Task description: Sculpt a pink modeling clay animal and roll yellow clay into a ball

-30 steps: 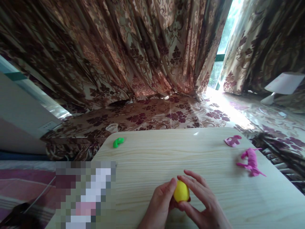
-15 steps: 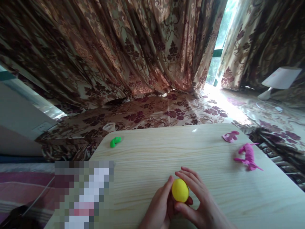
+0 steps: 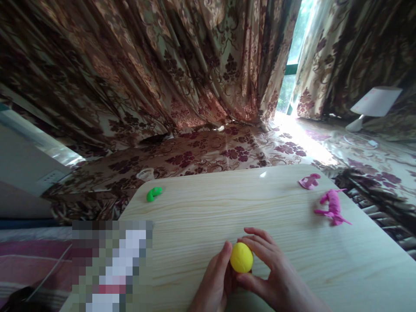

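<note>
A smooth yellow clay ball (image 3: 241, 257) sits between my two hands, above the near part of the table. My left hand (image 3: 214, 275) cups it from the left and below, thumb along its side; most of the left fingers are hidden. On the other side, my right hand (image 3: 271, 266) grips the ball with fingers at its far edge and thumb at its near edge.
On the pale wooden table (image 3: 201, 203) lie a small green clay shape (image 3: 154, 194) far left, and a flat pink piece (image 3: 310, 181) and a pink clay animal figure (image 3: 333, 208) at right. A pixelated patch (image 3: 113, 264) covers the left edge. A white lamp (image 3: 376, 102) stands behind.
The camera view has shifted slightly. My right fingers and thumb have shifted a little around the yellow clay ball, which stays between both hands.
</note>
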Motion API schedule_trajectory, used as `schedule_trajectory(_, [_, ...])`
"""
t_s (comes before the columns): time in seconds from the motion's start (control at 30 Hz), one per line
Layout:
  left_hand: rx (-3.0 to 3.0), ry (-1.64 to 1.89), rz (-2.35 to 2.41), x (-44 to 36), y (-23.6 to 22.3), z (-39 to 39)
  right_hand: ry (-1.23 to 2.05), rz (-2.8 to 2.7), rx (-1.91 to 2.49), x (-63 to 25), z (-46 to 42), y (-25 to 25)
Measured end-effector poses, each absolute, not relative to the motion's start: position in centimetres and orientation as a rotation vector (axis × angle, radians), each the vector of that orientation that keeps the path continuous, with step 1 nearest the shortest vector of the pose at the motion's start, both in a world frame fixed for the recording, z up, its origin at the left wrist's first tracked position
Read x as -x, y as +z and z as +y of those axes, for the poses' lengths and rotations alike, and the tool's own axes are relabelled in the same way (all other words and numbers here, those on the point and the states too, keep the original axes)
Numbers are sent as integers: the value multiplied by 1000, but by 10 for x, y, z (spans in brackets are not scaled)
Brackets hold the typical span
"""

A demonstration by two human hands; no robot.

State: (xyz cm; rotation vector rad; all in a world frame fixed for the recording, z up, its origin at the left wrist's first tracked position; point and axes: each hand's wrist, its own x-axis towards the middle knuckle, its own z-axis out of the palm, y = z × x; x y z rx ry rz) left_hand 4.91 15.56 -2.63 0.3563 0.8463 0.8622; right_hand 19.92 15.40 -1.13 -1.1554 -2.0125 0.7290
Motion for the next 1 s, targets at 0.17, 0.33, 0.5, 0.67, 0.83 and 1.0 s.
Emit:
schedule_trajectory(0.17, [-462, 835, 822, -48, -18, 154, 669, -1948, 1204, -199, 152, -19])
schedule_trajectory(0.33, [-553, 825, 845, -47, -16, 154, 646, -1913, 1124, -202, 153, -19])
schedule_trajectory(0.5, [-503, 833, 878, -47, -13, 156, 652, -1981, 1155, -206, 151, -15])
schedule_trajectory(0.67, [-547, 785, 904, -47, -15, 155, 759, -1948, 1105, -209, 148, -15])
schedule_trajectory(0.83, [-590, 870, 892, -48, -9, 155, 693, -1907, 1136, -208, 147, -18])
schedule_trajectory(1.0, [-600, 762, 851, -51, -4, 155, 699, -1886, 1099, -205, 147, -18])
